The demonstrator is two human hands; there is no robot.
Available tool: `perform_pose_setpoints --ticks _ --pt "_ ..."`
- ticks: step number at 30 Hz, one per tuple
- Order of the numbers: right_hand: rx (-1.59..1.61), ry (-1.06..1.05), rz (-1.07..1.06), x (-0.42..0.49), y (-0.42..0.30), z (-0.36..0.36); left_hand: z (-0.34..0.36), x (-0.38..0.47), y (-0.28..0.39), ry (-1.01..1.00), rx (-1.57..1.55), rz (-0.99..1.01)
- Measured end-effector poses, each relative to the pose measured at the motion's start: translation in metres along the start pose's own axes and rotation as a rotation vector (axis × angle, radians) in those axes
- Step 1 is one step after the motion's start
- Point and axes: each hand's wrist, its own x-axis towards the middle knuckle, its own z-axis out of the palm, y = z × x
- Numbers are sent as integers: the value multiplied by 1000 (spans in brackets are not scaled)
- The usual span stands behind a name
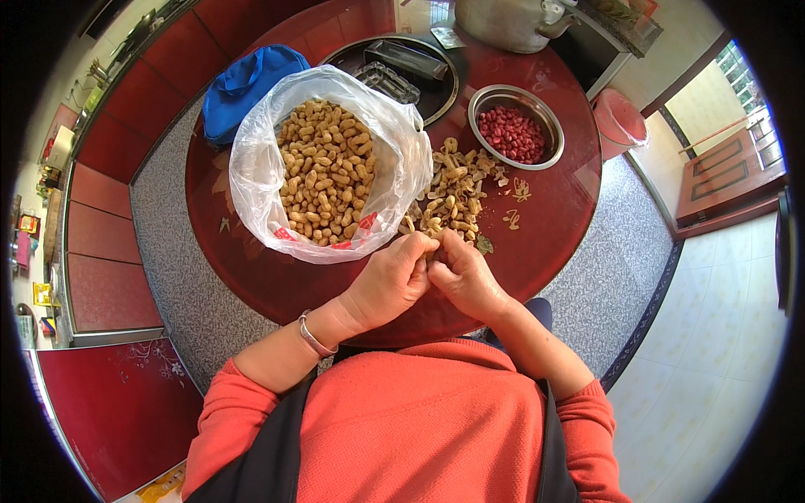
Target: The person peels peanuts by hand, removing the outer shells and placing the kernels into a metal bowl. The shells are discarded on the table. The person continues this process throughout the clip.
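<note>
My left hand (397, 267) and my right hand (466, 273) meet at the near side of a round red table, fingertips pressed together. Pinched between them is a peanut (430, 256), almost wholly hidden by the fingers. Just beyond the hands lies a heap of broken peanut shells (454, 201). To its left, a white plastic bag (251, 170) stands with its mouth spread wide, full of unshelled peanuts (327, 170). Farther back on the right, a stainless steel bowl (553, 151) holds red-skinned peanut kernels (510, 133).
Behind the plastic bag sits a blue fabric bag (248, 88). A dark round tray (449, 94) carries a glass ashtray (387, 82) and a clear-lidded box (405, 58). A metal kettle (500, 25) is at the back of the table (553, 220). A pink bucket (619, 122) stands on the floor at right.
</note>
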Motion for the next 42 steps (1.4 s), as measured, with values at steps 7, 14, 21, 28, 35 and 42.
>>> perform_pose_setpoints --ticks 7,14,21,28,35,42 --pt "-79 -24 -88 1 0 -4 6 -7 6 -26 39 -90" --pt "62 -70 -78 -1 2 -8 3 -6 5 -36 -144 -203" --pt "-19 -30 -152 0 3 -2 5 -7 5 -23 -268 -311" --pt "97 -125 -51 -1 1 -8 7 -10 -4 -50 -469 -357" --pt "528 -219 104 -3 10 -10 -9 -2 11 -87 -907 -678" --pt "715 -182 186 -6 10 -5 -9 8 13 -105 -715 -489"
